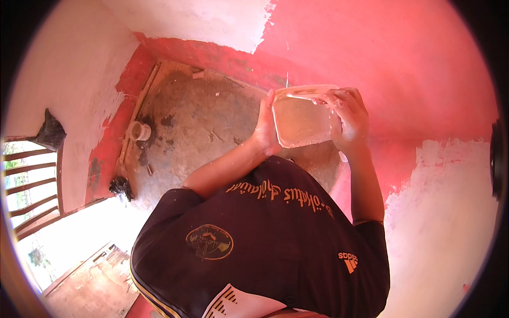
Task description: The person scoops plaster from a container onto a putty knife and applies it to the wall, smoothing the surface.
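Observation:
A squarish, see-through plastic tub point(305, 121) is held up in front of my chest, its wide face turned toward me. My left hand point(266, 130) grips the tub along its left side, with the thumb up near the rim. At the upper right corner, my right hand point(348, 114) curls its fingers over the rim. Pale smears, like paint or putty, mark those right fingers. Whether the right fingers also pinch some small tool at the rim, I cannot tell. The tub's far side is hidden.
A pale round pot point(139, 131) stands on the stained concrete floor point(193, 114) by the left wall. Near it lies a black plastic bag point(121, 186). Pink-and-white walls point(382, 58) rise ahead and to the right. A barred window point(32, 183) is at far left.

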`<state>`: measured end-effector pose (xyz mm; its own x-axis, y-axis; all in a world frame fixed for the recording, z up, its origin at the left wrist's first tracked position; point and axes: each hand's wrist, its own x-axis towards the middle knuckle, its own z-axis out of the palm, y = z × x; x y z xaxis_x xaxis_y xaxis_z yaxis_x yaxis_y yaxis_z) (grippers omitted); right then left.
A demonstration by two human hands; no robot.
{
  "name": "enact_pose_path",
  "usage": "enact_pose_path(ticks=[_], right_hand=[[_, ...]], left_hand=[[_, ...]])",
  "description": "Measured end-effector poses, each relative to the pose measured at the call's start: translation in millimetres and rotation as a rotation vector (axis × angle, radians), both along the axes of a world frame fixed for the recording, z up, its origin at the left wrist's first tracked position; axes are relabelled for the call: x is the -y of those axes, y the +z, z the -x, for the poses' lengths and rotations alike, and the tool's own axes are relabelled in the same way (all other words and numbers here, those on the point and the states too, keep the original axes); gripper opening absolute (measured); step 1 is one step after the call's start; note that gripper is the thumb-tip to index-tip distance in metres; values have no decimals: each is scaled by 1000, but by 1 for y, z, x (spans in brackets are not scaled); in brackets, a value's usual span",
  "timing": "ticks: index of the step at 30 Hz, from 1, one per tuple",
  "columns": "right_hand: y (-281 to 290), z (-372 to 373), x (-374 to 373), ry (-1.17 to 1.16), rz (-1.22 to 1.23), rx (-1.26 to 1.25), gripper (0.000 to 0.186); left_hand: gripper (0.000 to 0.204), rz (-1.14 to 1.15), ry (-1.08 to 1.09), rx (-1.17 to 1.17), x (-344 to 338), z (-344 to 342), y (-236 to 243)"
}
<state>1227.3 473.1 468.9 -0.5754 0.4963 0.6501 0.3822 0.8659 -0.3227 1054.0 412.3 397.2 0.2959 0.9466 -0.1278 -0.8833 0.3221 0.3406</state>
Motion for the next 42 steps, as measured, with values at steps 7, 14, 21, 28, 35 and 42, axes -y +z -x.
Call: enact_pose_path(ticks=[7, 14, 21, 28, 35, 42], right_hand=[[0, -41, -17, -30, 24, 133, 33], [11, -104, -35, -42, 0, 128, 31], [10, -145, -54, -47, -82, 159, 31], [0, -176, -71, -1, -106, 162, 31], [-11, -208, -63, 44, -62, 193, 33], [-13, -221, -60, 67, -65, 99, 33]], left_hand=[[87, -63, -40, -62, -24, -43, -12], [92, -27, -51, -3, -44, -102, -3], [88, -33, -12, -18, -60, -148, -3], [84, -11, 48, 27, -63, -185, -5], [88, -27, 115, 54, -63, -215, -22], [95, -24, 82, 32, -60, -228, -23]])
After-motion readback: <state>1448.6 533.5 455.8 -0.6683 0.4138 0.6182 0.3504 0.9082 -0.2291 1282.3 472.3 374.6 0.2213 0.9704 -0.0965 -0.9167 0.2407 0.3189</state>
